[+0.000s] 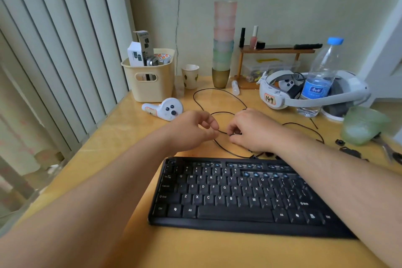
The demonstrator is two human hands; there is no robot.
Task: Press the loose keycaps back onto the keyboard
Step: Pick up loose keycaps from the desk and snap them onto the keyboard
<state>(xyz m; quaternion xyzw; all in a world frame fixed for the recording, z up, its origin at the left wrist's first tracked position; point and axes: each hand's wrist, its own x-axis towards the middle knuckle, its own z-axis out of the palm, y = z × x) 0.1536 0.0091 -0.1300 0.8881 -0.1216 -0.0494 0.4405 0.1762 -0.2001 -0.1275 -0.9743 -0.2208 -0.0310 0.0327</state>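
The black keyboard lies at the desk's near edge. Blue stems show bare in its top two rows, toward the right. Just beyond it, my left hand and my right hand meet fingertip to fingertip above the keyboard's thin black cable. My right hand's curled fingers pinch a small dark keycap. My left thumb and forefinger close in on the same spot. More loose keycaps lie at the right, and others sit half hidden by my right wrist.
A white controller lies left of my hands and a cream basket stands behind it. A headset, a water bottle and a green bag crowd the right. Stacked cups and a small shelf stand at the wall.
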